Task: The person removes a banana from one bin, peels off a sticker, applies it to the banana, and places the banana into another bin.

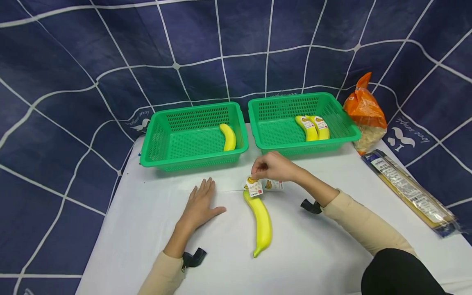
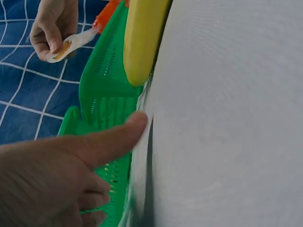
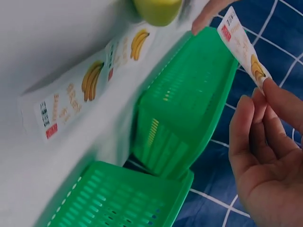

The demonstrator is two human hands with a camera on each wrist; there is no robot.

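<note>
My right hand [image 1: 274, 166] pinches a peeled banana sticker [image 1: 255, 187] by its edge, between thumb and fingertips. In the right wrist view the sticker [image 3: 242, 47] stands off the table, printed with bananas and red and orange marks. Below it in the head view, a yellow banana [image 1: 263, 223] lies on the white table, stem towards me. A backing strip with more stickers [image 1: 274, 185] lies flat behind the banana, partly hidden by the right hand. My left hand [image 1: 202, 204] rests with straight fingers at the strip's left end, thumb spread, holding nothing.
At the back left, a green basket [image 1: 184, 156] holds one banana [image 1: 228, 137] without a visible sticker. The right green basket [image 1: 306, 146] holds two stickered bananas [image 1: 313, 128]. An orange-topped bag [image 1: 365, 110] and a long flat package [image 1: 409, 192] lie at the right.
</note>
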